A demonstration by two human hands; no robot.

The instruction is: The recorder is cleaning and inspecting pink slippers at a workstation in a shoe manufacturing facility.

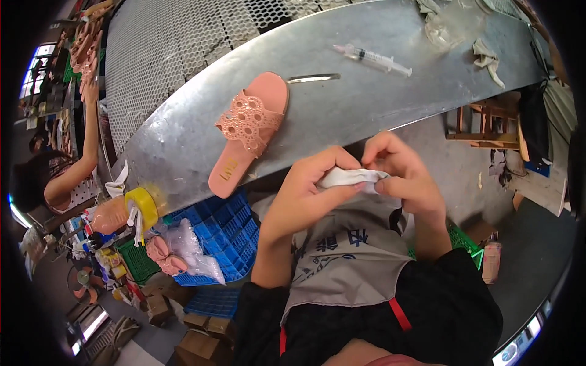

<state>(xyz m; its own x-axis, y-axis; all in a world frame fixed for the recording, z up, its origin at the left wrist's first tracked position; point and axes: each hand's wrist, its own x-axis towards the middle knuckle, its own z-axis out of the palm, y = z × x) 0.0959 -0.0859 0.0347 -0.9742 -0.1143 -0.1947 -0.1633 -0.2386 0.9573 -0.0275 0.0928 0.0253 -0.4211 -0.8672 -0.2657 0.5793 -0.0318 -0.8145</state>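
My left hand (314, 192) and my right hand (406, 180) are both closed on a bunched white cloth (345, 177), just off the near edge of the metal table. Its folds lie between my fingers and thumbs. Beyond them a pink slide sandal (249, 131) with a cut-out, studded strap rests on the table, toe pointing away. A flat metal tool (313, 78) lies by the sandal's toe. Farther right is a clear syringe (373, 60) with a pinkish tip.
A mesh conveyor (177, 46) runs behind the metal table (342, 100). Yellow tape (141, 209) sits at the table's left end. Blue crates (229, 229) with plastic film stand below. Crumpled cloth (487, 61) lies at the far right. Another person's arm (85, 152) reaches up at the left.
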